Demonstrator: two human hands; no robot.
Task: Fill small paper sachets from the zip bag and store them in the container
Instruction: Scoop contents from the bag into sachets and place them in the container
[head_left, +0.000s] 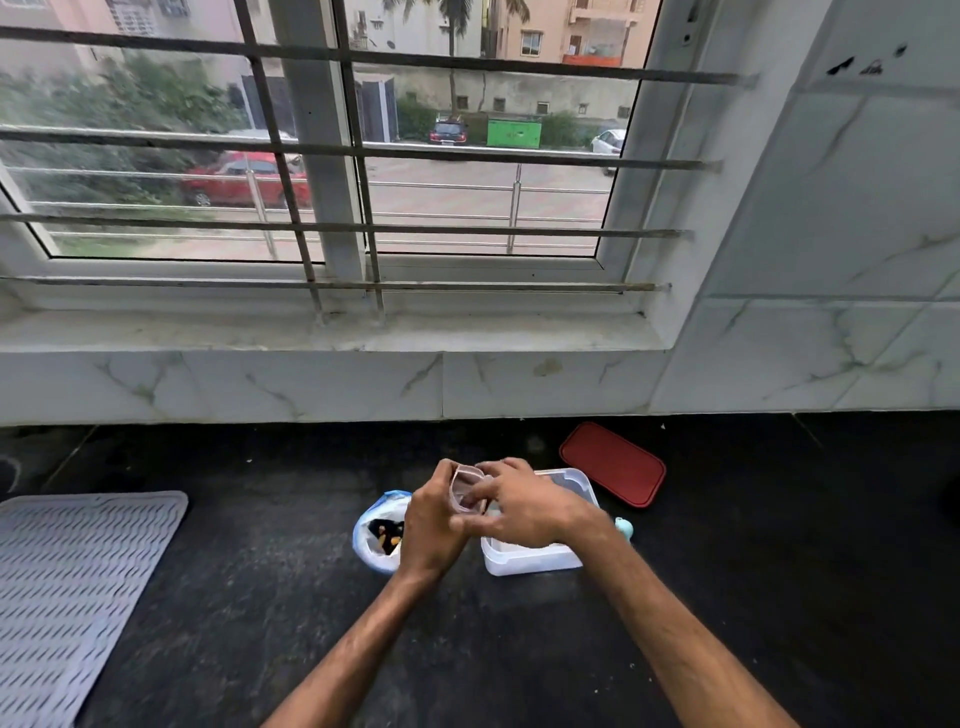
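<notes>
A small pale pink paper sachet (466, 488) is held upright between both hands, its mouth spread open. My left hand (431, 525) grips its left edge and my right hand (524, 506) pinches its right edge. Below my left hand the zip bag (375, 538) lies open on the black counter, showing dark and yellow pieces inside. The clear white plastic container (535, 558) stands just right of the bag, mostly hidden under my right hand and wrist. What lies inside it cannot be made out.
The container's red lid (613, 462) lies behind it near the wall. A small pale blue object (625, 527) peeks out beside my right wrist. A grey ribbed mat (72, 587) covers the counter's left side. Marble wall and a barred window stand behind.
</notes>
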